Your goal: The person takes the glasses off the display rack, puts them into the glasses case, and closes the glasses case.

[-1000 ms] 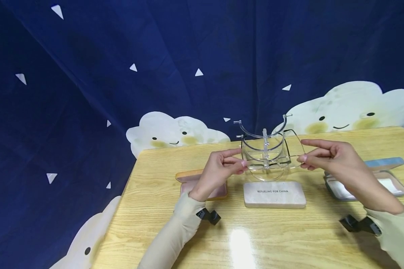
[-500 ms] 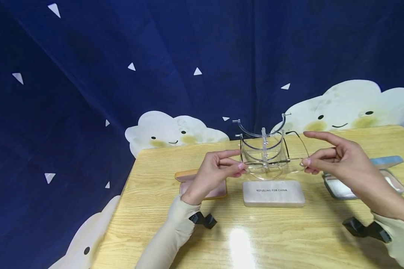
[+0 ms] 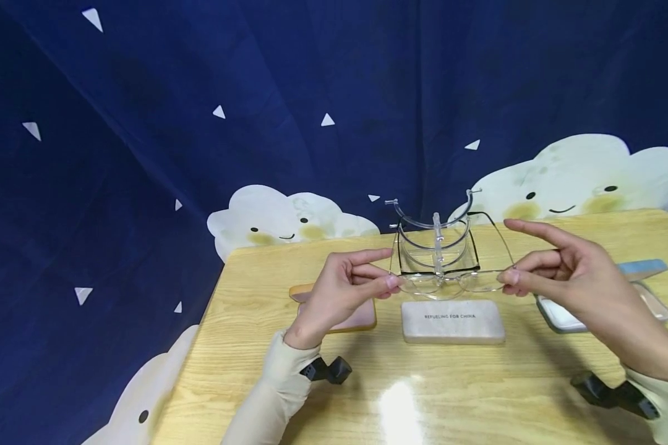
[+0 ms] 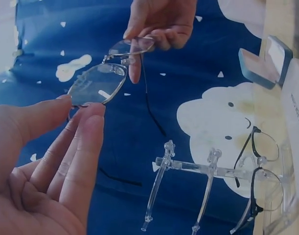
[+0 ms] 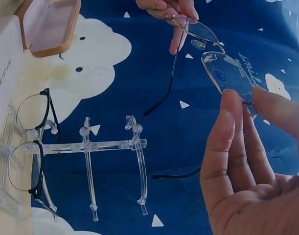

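Head: two hands, left hand and right hand, each with a narrow grip, pinch opposite ends of one wire pair of glasses in front of the clear stand. Three cases: white case in front of the stand, orange case left, blue case right.

Left wrist: one black pair sits on the stand's arm nearest the worktop.

Right wrist: a lens bears a blue mark that the head view does not show.

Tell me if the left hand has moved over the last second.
Yes. In the head view, the left hand has shifted left and slightly lower in the picture, judged against the clear stand.
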Action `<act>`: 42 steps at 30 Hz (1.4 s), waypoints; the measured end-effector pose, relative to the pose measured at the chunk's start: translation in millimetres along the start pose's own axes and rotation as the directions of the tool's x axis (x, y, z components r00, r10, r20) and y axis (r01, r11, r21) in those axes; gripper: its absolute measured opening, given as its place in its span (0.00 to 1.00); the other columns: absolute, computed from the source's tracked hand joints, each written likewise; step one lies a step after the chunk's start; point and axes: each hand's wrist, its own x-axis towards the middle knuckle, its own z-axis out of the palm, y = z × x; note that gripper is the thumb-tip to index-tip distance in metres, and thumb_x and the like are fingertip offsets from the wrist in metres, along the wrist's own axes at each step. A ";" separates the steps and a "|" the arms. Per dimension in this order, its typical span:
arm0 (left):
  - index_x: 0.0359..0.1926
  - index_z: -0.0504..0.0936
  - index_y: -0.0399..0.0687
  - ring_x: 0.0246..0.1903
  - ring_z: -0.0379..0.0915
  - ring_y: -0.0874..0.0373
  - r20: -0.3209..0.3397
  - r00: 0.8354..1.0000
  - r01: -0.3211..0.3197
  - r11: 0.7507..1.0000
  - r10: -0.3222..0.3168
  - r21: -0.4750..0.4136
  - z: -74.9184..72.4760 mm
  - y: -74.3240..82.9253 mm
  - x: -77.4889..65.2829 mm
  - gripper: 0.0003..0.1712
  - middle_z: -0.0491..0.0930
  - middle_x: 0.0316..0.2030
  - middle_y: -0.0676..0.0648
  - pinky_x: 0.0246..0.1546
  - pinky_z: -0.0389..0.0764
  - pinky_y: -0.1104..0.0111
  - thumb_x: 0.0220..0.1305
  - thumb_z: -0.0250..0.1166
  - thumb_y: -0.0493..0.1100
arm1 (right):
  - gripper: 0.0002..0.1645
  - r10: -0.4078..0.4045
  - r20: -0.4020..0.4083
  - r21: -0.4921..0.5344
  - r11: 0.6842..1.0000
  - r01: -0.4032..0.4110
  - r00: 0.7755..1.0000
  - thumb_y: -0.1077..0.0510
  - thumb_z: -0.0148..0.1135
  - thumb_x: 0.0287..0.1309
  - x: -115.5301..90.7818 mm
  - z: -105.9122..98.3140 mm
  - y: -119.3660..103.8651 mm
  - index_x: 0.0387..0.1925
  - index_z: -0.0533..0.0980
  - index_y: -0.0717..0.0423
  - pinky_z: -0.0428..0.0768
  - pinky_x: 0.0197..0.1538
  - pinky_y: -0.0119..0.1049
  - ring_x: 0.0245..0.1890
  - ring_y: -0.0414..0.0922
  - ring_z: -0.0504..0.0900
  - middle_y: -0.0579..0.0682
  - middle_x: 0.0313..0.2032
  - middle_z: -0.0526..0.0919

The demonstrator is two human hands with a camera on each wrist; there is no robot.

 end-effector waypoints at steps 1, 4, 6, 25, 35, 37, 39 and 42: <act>0.70 0.74 0.34 0.42 0.92 0.52 0.000 1.000 -0.008 1.000 0.008 0.000 -0.2 -0.9 0.5 0.30 0.87 0.46 0.27 0.47 0.91 0.61 0.68 0.68 0.31 | 0.46 0.003 0.005 0.006 1.000 -0.003 1.000 0.76 0.64 0.63 0.2 -0.2 0.7 0.78 0.64 0.46 0.87 0.40 0.29 0.33 0.44 0.92 0.49 0.36 0.94; 0.70 0.74 0.34 0.38 0.91 0.61 -0.001 1.000 -0.030 1.000 0.030 0.005 -1.0 -4.0 2.2 0.30 0.86 0.46 0.25 0.47 0.91 0.61 0.68 0.68 0.30 | 0.45 0.022 0.003 -0.014 1.000 -0.022 1.000 0.74 0.65 0.64 1.8 -0.7 2.2 0.78 0.64 0.46 0.87 0.39 0.30 0.34 0.43 0.92 0.48 0.37 0.94; 0.70 0.74 0.35 0.36 0.89 0.65 -0.007 0.999 -0.043 0.999 0.043 0.008 -1.3 -5.3 3.4 0.30 0.86 0.46 0.25 0.47 0.91 0.62 0.67 0.68 0.30 | 0.43 0.047 -0.013 -0.058 0.997 -0.047 0.999 0.72 0.66 0.65 2.8 -0.7 1.8 0.76 0.66 0.46 0.87 0.39 0.30 0.34 0.42 0.92 0.47 0.37 0.94; 0.70 0.76 0.37 0.33 0.88 0.67 -0.026 0.998 -0.054 0.999 0.054 -0.004 -5.4 -9.7 7.6 0.30 0.87 0.45 0.26 0.47 0.91 0.64 0.67 0.69 0.30 | 0.32 0.074 -0.080 -0.182 0.979 -0.088 0.994 0.65 0.67 0.68 5.7 6.7 2.1 0.71 0.74 0.45 0.85 0.42 0.23 0.37 0.37 0.92 0.40 0.38 0.94; 0.70 0.76 0.36 0.34 0.89 0.67 -0.032 0.999 -0.044 0.999 0.043 -0.008 -4.9 -12.0 8.1 0.31 0.88 0.44 0.27 0.46 0.91 0.64 0.66 0.69 0.30 | 0.31 0.046 -0.075 -0.178 0.982 -0.059 0.996 0.66 0.67 0.68 4.0 8.5 5.9 0.70 0.75 0.46 0.86 0.43 0.23 0.36 0.37 0.91 0.41 0.39 0.94; 0.69 0.76 0.37 0.35 0.89 0.67 -0.035 0.998 -0.044 0.999 0.044 -0.010 -5.1 -12.1 8.2 0.31 0.88 0.44 0.27 0.46 0.91 0.64 0.66 0.70 0.30 | 0.31 0.033 -0.069 -0.186 0.982 -0.045 0.997 0.66 0.67 0.68 4.5 9.1 6.0 0.70 0.75 0.47 0.86 0.43 0.23 0.36 0.37 0.91 0.41 0.39 0.94; 0.69 0.76 0.37 0.35 0.89 0.67 -0.037 0.998 -0.045 0.999 0.045 -0.011 -5.2 -12.1 8.3 0.31 0.88 0.44 0.27 0.47 0.91 0.64 0.66 0.70 0.30 | 0.31 0.029 -0.066 -0.194 0.980 -0.041 0.997 0.66 0.67 0.68 4.7 9.2 5.9 0.70 0.75 0.47 0.85 0.43 0.23 0.35 0.37 0.91 0.41 0.38 0.94; 0.69 0.77 0.38 0.35 0.89 0.67 -0.038 0.998 -0.045 0.999 0.045 -0.008 -5.3 -12.4 8.7 0.30 0.87 0.44 0.27 0.47 0.91 0.64 0.66 0.70 0.30 | 0.31 0.035 -0.062 -0.205 0.978 -0.047 0.997 0.66 0.66 0.68 4.4 8.5 5.5 0.70 0.75 0.49 0.85 0.43 0.23 0.36 0.37 0.91 0.40 0.38 0.94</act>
